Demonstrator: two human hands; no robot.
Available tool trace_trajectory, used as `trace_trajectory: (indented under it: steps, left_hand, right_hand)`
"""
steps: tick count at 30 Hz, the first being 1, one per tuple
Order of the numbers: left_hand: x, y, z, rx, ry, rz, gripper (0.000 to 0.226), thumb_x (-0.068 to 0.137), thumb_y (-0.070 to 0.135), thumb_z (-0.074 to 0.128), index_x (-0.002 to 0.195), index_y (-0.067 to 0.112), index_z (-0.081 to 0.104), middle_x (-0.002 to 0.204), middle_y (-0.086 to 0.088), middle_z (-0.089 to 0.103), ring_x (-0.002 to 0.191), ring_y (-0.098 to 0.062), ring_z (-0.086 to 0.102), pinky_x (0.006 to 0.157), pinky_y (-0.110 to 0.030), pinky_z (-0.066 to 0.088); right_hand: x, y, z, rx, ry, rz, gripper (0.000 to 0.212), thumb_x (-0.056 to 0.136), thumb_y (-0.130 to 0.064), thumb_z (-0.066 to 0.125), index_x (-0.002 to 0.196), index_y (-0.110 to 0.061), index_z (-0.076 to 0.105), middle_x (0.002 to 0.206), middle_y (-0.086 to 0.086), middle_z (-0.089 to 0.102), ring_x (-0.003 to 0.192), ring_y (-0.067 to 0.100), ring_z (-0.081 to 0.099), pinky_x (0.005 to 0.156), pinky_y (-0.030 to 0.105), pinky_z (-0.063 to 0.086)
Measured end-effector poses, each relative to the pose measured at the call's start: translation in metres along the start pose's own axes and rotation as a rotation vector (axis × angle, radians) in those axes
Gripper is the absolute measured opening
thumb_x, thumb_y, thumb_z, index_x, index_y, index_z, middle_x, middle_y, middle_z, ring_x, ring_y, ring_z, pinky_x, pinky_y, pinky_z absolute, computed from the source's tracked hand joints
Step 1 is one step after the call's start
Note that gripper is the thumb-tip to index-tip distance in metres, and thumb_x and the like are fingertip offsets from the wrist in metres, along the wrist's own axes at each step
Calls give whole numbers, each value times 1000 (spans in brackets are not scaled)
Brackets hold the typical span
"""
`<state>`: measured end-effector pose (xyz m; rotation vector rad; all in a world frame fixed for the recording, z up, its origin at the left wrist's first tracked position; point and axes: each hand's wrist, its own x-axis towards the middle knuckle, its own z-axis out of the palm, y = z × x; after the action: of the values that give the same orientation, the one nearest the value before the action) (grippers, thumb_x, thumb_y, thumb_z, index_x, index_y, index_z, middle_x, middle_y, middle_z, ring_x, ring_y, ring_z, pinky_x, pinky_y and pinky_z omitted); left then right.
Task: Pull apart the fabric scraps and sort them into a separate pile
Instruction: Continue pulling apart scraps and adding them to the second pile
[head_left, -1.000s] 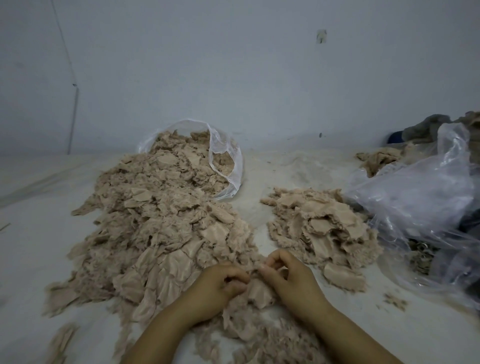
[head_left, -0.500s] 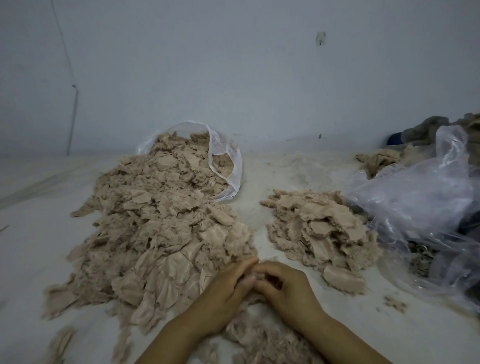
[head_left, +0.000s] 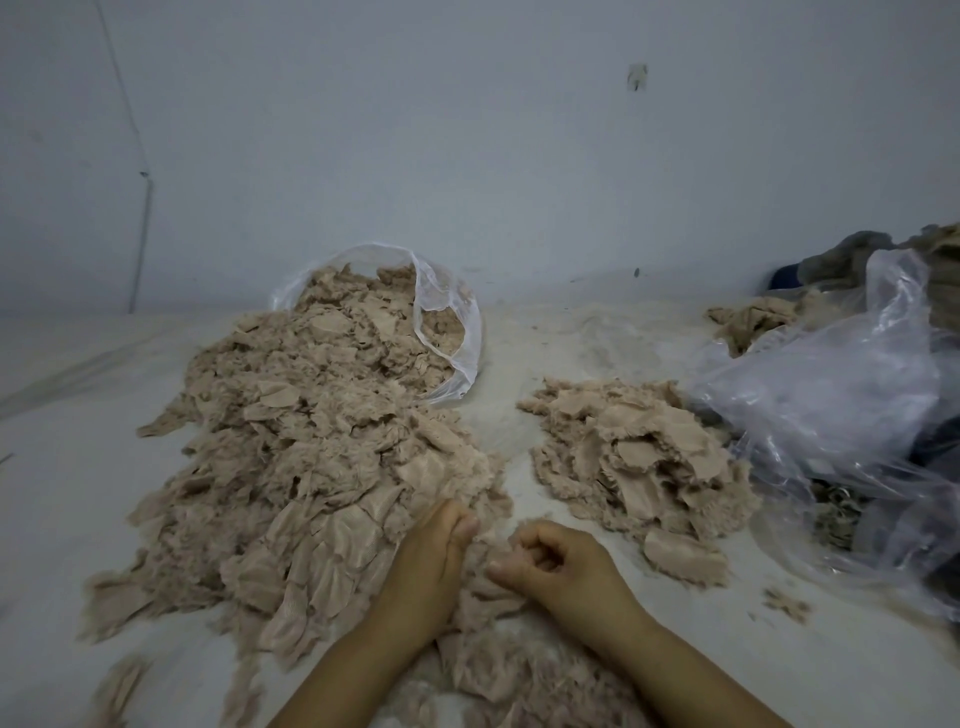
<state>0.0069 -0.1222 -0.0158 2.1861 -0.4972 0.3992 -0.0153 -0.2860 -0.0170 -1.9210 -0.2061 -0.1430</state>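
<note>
Head view shows us both hands low in the middle, set among beige fabric scraps (head_left: 488, 582). Our left hand (head_left: 428, 566) has its grip narrow, fingers drawn together and pinching the scraps at the near edge of the big pile (head_left: 311, 457). Our right hand (head_left: 561, 569) lies just beside it, fingers curled tight into a closed grip on the scraps beneath it. The big pile spreads out past the left hand and runs back into a clear bag (head_left: 447, 322) lying on its side. Beyond the right hand and a little to its outer side sits the smaller sorted pile (head_left: 639, 462), apart from the big one, with bare white surface (head_left: 519, 364) between them. Further out past that pile lies a crumpled plastic sheet (head_left: 831, 395).
</note>
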Motion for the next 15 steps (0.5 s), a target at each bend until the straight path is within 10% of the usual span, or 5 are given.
trace_trajectory:
  steps: [8,12,15]
  left_hand:
    - [8,-16,-16,65,146,-79,30,100,17,42,72,29,42,72,10,50,73,-15,47,62,-15,34]
    - [2,-5,-6,-26,-104,58,16,91,42,51,101,36,61,98,22,56,93,7,50,83,-12,37]
    - [3,-1,-5,-182,-152,18,32,90,20,61,66,40,60,64,21,58,63,6,51,62,-11,37]
  right_hand:
    - [4,-5,-4,264,113,-41,30,87,-9,66,61,-24,62,57,-10,50,54,6,44,53,17,39]
    - [0,-7,0,264,91,-60,27,88,-6,62,69,-25,65,62,-8,57,63,9,53,62,28,46]
    - [5,-5,-2,281,235,-2,24,87,4,57,70,-12,56,62,3,50,63,18,47,59,34,44]
